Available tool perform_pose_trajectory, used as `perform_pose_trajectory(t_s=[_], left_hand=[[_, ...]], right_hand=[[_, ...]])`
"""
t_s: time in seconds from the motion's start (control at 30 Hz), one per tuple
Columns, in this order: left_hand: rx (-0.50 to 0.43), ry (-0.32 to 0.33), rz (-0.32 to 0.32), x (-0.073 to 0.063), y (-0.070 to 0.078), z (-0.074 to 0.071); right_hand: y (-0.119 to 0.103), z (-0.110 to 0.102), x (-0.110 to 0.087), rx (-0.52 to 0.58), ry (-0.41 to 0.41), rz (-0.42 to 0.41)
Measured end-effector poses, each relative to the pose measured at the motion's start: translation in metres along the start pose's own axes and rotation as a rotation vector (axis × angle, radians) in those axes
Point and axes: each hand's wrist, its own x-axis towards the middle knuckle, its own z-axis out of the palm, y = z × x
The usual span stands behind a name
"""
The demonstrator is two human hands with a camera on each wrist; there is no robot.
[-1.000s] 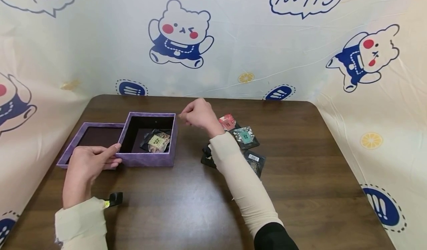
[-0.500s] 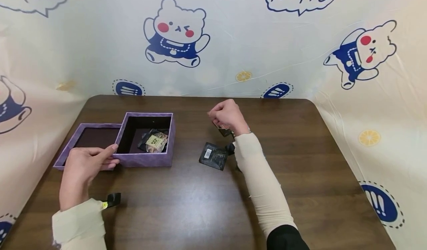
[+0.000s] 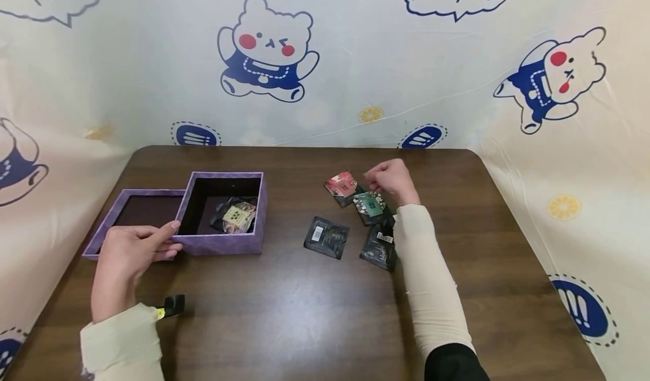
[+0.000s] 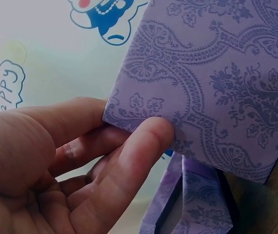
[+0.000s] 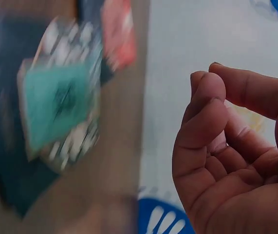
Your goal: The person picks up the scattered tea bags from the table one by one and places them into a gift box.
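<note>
My left hand (image 3: pixel 127 251) pinches the near left corner of an open purple box (image 3: pixel 223 245); in the left wrist view its patterned wall (image 4: pixel 202 87) sits between thumb and fingers. Inside the box lies a black sachet with a yellow label (image 3: pixel 238 216). My right hand (image 3: pixel 393 180), its fingers curled around nothing, hovers by a sachet with a green label (image 3: pixel 370 205). Left of that one is a sachet with a red label (image 3: pixel 342 184). Nearer the front, two black sachets (image 3: pixel 326 237) show barcodes, the right one partly behind my sleeve.
Beside the box at left lies a shallow purple lid (image 3: pixel 104 220), inner side up, partly behind my left hand. A black device (image 3: pixel 174 305) juts from my left cuff. Behind the brown table (image 3: pixel 274 324) hangs a printed cloth (image 3: pixel 355 59).
My right hand has moved right, from beside the box across the sachets, uncovering the red-labelled one and the left black one. My left hand keeps its grip on the box corner.
</note>
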Motion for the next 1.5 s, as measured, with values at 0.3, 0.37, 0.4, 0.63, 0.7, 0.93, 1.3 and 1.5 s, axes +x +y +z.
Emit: perform_pose_trajectory(t_s=[0.3,0.37,0.4,0.63,0.7,0.93,1.3,1.5], left_hand=[[-0.039,0.0,-0.014,0.001,-0.003,-0.002],[-0.047,-0.006,-0.018,0.002,-0.003,-0.001],[-0.053,-0.009,-0.02,0.002,-0.002,-0.001],[0.033,0.004,0.02,0.003,-0.002,0.0],[0.008,0.002,0.007,0.003,-0.001,0.0],[-0.015,-0.002,-0.021,0.001,-0.001,0.001],[-0.013,-0.004,-0.001,0.003,0.001,0.001],[0.022,0.006,0.026,0.002,0.001,0.0]], right_hand=[[0.025,-0.018,0.007,-0.112,0.021,0.061],[0.029,-0.019,0.008,-0.157,0.027,0.078],[0.031,-0.018,0.009,-0.181,0.029,0.087],[0.044,-0.009,0.014,-0.257,0.033,0.104],[0.047,-0.006,0.016,-0.295,0.06,0.084],[0.05,0.001,0.017,-0.378,0.11,0.045],[0.047,-0.009,0.011,-0.368,0.074,0.089],[0.037,-0.017,0.007,-0.249,0.026,0.093]])
